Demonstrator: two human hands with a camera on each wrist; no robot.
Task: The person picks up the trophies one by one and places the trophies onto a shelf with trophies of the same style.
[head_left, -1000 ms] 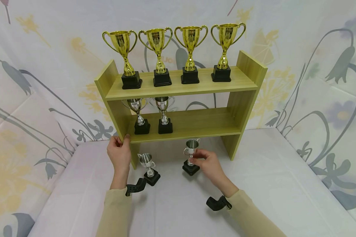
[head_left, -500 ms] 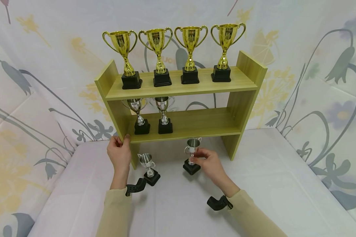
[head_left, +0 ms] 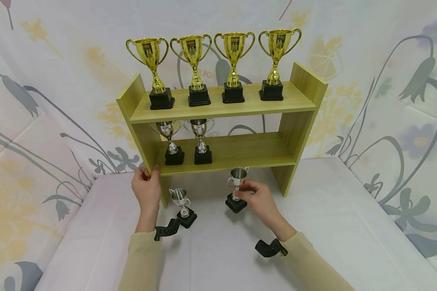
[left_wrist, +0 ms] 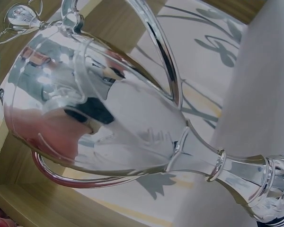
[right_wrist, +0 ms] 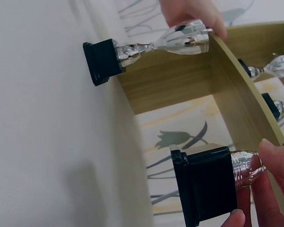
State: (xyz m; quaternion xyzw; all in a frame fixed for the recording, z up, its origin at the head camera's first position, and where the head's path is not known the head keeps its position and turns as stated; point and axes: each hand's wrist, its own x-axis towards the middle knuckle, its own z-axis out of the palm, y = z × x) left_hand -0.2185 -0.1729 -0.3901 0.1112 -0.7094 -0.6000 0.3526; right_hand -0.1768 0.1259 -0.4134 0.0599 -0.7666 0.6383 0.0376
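Observation:
My right hand [head_left: 258, 202] pinches a small silver trophy cup [head_left: 238, 174] by its stem, in front of the shelf unit's lower board. Its square black base [right_wrist: 206, 184] faces the right wrist camera, fingers around the metal just above it. With the thumb on the front edge, my left hand [head_left: 147, 190] grips the left side panel of the wooden shelf unit [head_left: 222, 110]. A second small silver trophy [head_left: 180, 197] stands on the table beside my left wrist; its shiny bowl [left_wrist: 99, 109] fills the left wrist view.
Several gold trophies [head_left: 234, 60] line the top board. Two silver trophies [head_left: 172, 151] stand on the left half of the middle board [head_left: 247, 151]. A white cloth [head_left: 218, 258] covers the table, and flowered fabric [head_left: 76, 48] hangs behind and at the sides.
My right hand has carried the held silver trophy slightly up and to the right. My left hand, the shelf unit and the other trophies have stayed put.

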